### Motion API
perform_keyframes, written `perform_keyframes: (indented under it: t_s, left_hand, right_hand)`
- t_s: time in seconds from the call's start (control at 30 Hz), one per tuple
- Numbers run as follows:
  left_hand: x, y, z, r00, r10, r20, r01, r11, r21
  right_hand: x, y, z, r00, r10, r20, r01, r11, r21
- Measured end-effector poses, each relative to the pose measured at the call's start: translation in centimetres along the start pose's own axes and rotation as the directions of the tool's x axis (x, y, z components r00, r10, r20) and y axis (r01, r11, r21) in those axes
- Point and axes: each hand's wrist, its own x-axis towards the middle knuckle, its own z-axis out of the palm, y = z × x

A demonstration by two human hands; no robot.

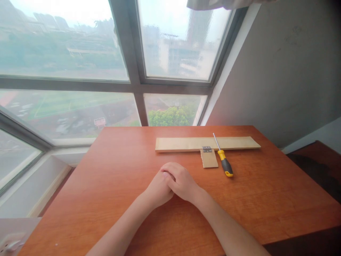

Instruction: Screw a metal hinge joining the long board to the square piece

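Observation:
My left hand (159,190) and my right hand (183,180) are clasped together over the desk, in the middle of the view. The right hand lies over the left with its fingers wrapped round it. My left hand looks closed, though most of its fingers are hidden under the right. Beyond them is a long pale wooden board (183,143). A small metal hinge (207,149) joins its near edge to a short cardboard-like piece (209,160). To the right, a screwdriver (226,164) with a yellow and black handle rests its shaft across the board. Neither hand touches these things.
The reddish-brown wooden desk (106,170) stands against a large window with a grey frame (137,85). A grey wall (279,71) slopes up on the right. At the lower left is a wall socket with a plug (13,246).

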Motion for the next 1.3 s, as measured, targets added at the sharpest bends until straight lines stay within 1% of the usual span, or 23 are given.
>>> perform_keyframes:
  t_s: [0.2,0.47,0.63,0.8,1.0,1.13,1.3]
  left_hand:
    - [-0.1,-0.3,0.5,0.999,0.012,-0.031,-0.011,0.999,0.031]
    - [0.2,-0.1,0.0,0.999,0.007,-0.038,-0.006,1.000,0.009]
    - [0.0,0.1,-0.2,0.999,0.005,-0.046,-0.004,1.000,0.026]
    - [0.0,0.2,-0.3,0.999,-0.013,-0.048,0.012,1.000,-0.017]
    - [0.2,0.2,-0.3,0.994,0.009,-0.107,-0.011,1.000,-0.021]
    - [0.4,0.6,-1.0,0.997,0.010,-0.082,-0.015,0.998,-0.057]
    - [0.6,1.0,-1.4,0.998,-0.013,-0.057,0.011,0.999,-0.034]
  right_hand:
    - [0.1,0.0,0.0,1.000,0.001,-0.003,-0.001,1.000,0.002]
    - [0.0,0.0,0.0,1.000,0.004,-0.001,-0.004,1.000,0.001]
    - [0.1,-0.1,-0.1,1.000,0.005,-0.004,-0.005,1.000,-0.003]
    - [0.1,-0.1,0.0,1.000,0.003,-0.003,-0.003,1.000,-0.006]
    - [0.0,0.0,0.1,1.000,0.002,0.000,-0.002,1.000,-0.011]
    - [0.0,0.1,0.2,1.000,0.002,-0.003,-0.003,1.000,-0.012]
    - [0.0,0.1,0.1,1.000,0.004,0.001,-0.004,1.000,-0.008]
